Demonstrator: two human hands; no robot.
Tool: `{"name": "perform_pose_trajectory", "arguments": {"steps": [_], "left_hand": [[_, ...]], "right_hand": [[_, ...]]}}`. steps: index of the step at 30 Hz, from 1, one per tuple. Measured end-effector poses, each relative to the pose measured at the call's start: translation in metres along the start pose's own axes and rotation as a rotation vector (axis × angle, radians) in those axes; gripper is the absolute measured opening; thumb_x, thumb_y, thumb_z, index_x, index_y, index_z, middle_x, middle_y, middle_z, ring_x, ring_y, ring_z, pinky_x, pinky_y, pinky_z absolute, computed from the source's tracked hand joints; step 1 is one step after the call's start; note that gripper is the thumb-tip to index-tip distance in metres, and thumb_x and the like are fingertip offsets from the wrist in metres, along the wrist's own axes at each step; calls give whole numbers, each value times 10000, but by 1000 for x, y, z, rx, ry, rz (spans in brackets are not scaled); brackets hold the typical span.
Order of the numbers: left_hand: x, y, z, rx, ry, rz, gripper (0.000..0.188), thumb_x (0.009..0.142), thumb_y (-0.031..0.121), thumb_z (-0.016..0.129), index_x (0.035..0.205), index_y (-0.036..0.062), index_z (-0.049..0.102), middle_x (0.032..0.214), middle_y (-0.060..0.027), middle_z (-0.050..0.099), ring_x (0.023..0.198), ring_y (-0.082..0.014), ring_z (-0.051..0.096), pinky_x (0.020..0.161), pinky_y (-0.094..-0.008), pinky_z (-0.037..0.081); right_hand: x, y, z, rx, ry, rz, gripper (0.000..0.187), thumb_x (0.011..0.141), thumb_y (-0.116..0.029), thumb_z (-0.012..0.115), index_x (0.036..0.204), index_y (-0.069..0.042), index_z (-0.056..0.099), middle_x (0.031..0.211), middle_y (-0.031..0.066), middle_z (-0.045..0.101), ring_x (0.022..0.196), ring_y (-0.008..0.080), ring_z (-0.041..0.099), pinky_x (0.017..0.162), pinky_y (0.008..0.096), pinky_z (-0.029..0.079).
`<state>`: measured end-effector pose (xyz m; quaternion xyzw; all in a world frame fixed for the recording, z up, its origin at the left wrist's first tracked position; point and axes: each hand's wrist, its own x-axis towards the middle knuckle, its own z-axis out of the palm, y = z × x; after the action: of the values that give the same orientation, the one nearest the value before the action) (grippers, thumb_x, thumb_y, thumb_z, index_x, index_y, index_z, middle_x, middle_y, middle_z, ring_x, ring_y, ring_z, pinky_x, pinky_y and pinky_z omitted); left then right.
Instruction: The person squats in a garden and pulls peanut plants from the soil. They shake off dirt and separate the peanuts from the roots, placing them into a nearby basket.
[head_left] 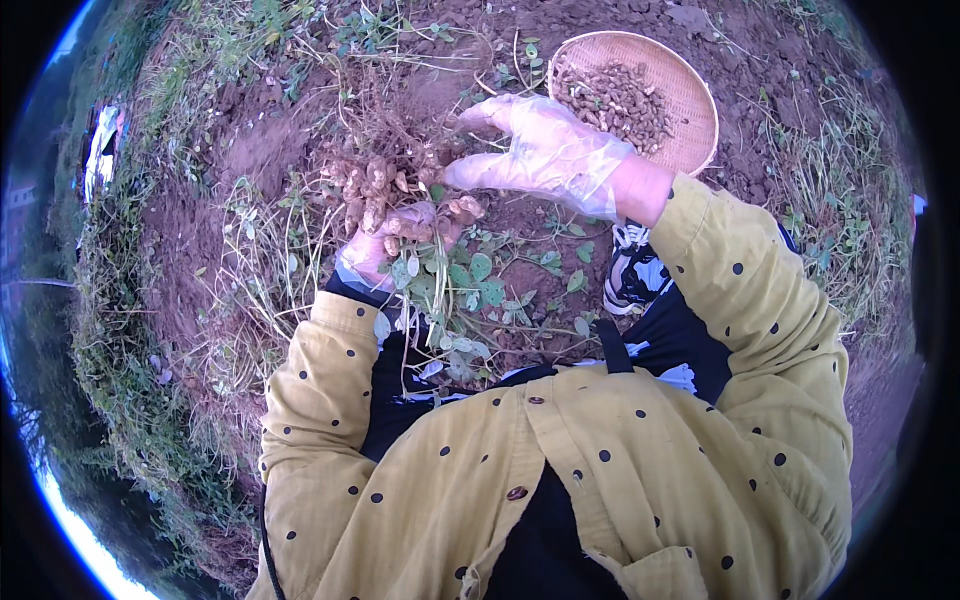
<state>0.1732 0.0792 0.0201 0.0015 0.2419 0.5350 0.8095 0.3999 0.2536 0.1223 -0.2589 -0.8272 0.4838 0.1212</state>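
Observation:
A pulled-up peanut plant (375, 185), with a cluster of pods and tangled roots at the top and green leaves hanging below, is held in front of me. My left hand (368, 255), in a clear plastic glove, is closed around it just under the pods, which partly cover the fingers. To the right of the pods, my right hand (550, 155), also gloved in clear plastic, has its thumb and fingers apart and pointing at the roots. Nothing shows between those fingers. Behind my right wrist lies a round woven basket (695, 110) with loose peanuts (625, 100) in it.
Brown soil (265, 150) with clods surrounds the plant. Cut stems and leaves (265, 250) lie to the left, and green weeds (840, 190) grow at the right. My patterned shoe (632, 270) stands just below my right wrist.

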Motion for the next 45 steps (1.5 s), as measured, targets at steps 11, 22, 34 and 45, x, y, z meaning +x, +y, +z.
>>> {"name": "perform_pose_trajectory", "arguments": {"steps": [11,22,34,45], "left_hand": [[4,-7,16,-327,-97,-123,447,966,125,462,1337,-107,372,1255,-262,516,1147,-347,536,1049,-444,432],[2,-15,30,110,-47,-16,347,899,241,566,1048,-71,533,994,-148,565,963,-240,547,880,-368,478],[5,-13,3,187,-119,-61,367,926,249,536,1140,-49,528,1077,-153,577,977,-228,549,861,-314,451],[-21,-16,-89,231,96,211,554,936,512,493,1274,73,495,1174,-102,565,1103,-230,531,991,-416,399]], "right_hand": [[0,3,35,468,-219,163,602,884,-337,654,1299,58,469,1138,149,623,1065,212,588,936,329,449],[-4,-15,38,650,-129,210,373,976,-279,481,1222,0,506,877,93,620,643,151,612,587,317,512],[5,-14,15,302,-237,70,382,988,-317,526,1267,-56,516,1009,114,583,850,199,583,777,336,495],[-3,33,-26,-63,-331,150,309,966,-284,562,1150,-37,583,1030,27,624,793,85,559,703,239,457]]}}
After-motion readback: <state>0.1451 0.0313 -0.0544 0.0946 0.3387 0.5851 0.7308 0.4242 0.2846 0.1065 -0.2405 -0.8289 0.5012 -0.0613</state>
